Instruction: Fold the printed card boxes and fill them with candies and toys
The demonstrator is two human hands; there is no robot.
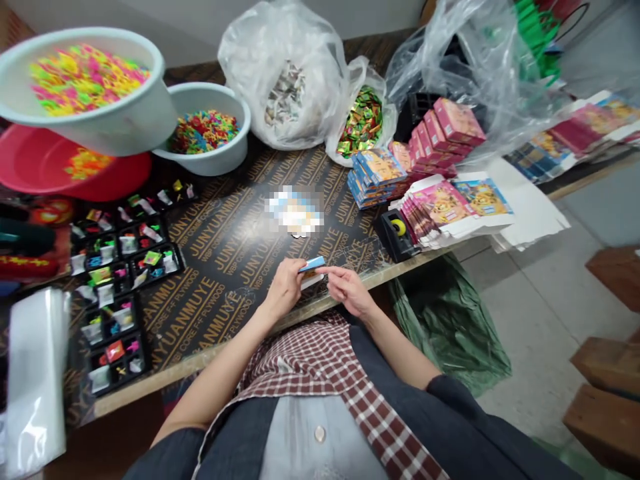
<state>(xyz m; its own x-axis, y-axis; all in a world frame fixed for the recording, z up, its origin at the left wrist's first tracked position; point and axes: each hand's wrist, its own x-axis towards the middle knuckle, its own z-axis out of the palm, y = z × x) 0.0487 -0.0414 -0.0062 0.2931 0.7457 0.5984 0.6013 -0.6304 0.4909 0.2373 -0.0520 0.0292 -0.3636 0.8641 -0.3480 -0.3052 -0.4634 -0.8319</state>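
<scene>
My left hand [286, 288] is closed around a small blue carton [314, 263] just above the table's front edge. The carton lies nearly flat, with a pale flap or panel on its near side. My right hand [349, 291] reaches in from the right, its index finger stretched out and touching the carton's right end. The other fingers of that hand are loosely curled, with nothing visible in them. Beyond my hands, a blurred-out patch of blue, white and yellow printed card [296, 212] rests on the table.
Black compartment trays [155, 263] with small toys sit left. Behind are a large pale tub [115, 133], a smaller tub [220, 157], a red basin [30, 160] and plastic bags [320, 40]. Stacked cartons [435, 137], flat cartons [445, 203] and a tape dispenser [397, 237] stand right.
</scene>
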